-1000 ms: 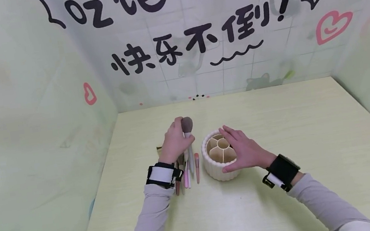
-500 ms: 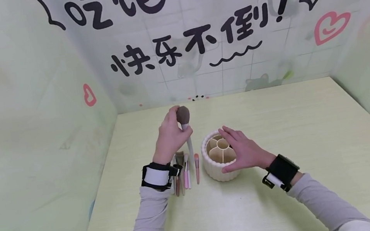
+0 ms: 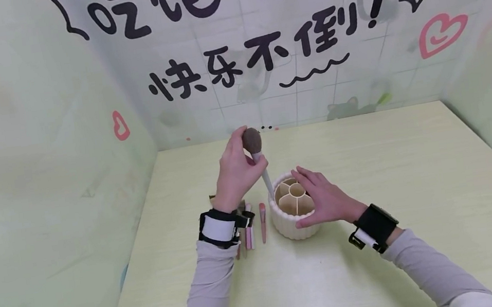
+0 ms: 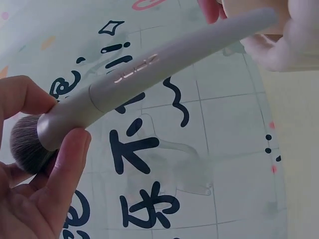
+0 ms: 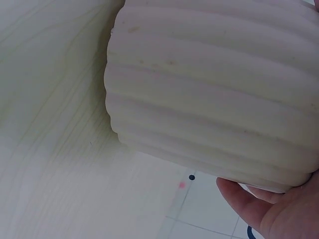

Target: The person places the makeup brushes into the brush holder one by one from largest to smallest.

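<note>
My left hand [image 3: 238,172] pinches a large makeup brush [image 3: 252,141] near its dark, fluffy head. The bristles point up, and the pale handle [image 4: 144,69] slants down toward the holder's left rim. Whether the handle end touches the rim, I cannot tell. A cream, ribbed brush holder [image 3: 295,227] stands upright on the table, its round top divided into several compartments. On its right side, my right hand [image 3: 330,198] holds it, thumb in front and fingers at the far rim. The right wrist view shows the holder's fluted wall [image 5: 209,84] close up.
A small pink brush [image 3: 263,224] lies just left of the holder. Several more brushes [image 3: 250,238] lie beside it, partly hidden under my left wrist. The pale wooden table [image 3: 391,155] meets a printed wall covering [image 3: 231,111] behind and at the sides.
The left hand has lifted the large brush off the table and brought it up and right, its handle end now at the holder's rim. The right hand and holder have stayed put.
</note>
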The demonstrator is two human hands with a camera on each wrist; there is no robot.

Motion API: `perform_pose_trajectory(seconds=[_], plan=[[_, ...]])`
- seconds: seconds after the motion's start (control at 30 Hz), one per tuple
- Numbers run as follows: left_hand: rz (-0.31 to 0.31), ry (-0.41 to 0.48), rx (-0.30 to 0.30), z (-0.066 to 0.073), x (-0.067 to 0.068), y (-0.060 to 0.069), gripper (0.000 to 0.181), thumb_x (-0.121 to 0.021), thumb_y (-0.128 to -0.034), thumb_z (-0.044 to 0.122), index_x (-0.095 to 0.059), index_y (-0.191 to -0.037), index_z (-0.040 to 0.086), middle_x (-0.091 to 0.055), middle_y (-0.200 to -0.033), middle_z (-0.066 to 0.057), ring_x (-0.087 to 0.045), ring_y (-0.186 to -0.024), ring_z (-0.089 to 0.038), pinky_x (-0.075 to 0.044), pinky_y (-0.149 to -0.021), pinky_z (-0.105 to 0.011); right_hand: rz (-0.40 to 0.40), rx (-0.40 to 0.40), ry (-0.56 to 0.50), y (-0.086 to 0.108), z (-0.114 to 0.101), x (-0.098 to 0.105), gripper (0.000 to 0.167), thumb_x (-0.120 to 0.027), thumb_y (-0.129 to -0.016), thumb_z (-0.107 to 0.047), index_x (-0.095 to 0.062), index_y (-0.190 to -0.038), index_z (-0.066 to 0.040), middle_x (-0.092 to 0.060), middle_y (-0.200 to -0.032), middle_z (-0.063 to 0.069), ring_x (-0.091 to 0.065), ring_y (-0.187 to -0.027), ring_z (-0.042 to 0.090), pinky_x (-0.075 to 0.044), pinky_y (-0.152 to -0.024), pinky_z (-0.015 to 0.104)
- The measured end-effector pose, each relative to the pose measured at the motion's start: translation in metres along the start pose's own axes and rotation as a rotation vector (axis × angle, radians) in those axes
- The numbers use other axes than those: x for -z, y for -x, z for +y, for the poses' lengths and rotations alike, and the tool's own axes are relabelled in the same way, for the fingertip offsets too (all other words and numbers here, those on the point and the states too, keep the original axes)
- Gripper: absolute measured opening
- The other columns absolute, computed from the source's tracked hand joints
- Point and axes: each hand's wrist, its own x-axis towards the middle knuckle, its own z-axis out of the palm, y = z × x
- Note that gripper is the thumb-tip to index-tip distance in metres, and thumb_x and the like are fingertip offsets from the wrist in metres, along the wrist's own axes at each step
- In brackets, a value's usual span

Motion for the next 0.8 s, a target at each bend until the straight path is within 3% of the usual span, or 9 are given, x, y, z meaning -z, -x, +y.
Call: perform_pose_trajectory(seconds=[0.4, 0.8], plan=[[0.007, 0.043, -0.04, 0.003, -0.009, -0.004, 0.058, -0.062, -0.0752, 0.007, -0.037, -0.128, -0.002, -0.053, -0.1, -0.014, -0.057, -0.064, -0.016, -0.05, -0.057, -0.021, 0.002, 0.002, -0.002, 0.0, 0.0, -0.001, 0.115, -0.07, -0.059, -0.063, -0.016, -0.145, -0.008, -0.018, -0.147, 0.018, -0.028, -0.126, 0.038, -0.044, -0.083, 0.056], [-0.011, 0.078, -0.023, -0.004, -0.021, 0.002, 0.059, -0.062, -0.0742, 0.005, -0.037, -0.127, -0.001, -0.053, -0.101, -0.014, -0.058, -0.064, -0.016, -0.05, -0.056, -0.019, 0.003, -0.008, 0.0, 0.0, 0.0, -0.001, 0.116, -0.071, -0.058, -0.062, -0.017, -0.144, -0.006, -0.019, -0.147, 0.019, -0.028, -0.126, 0.039, -0.043, -0.084, 0.056]])
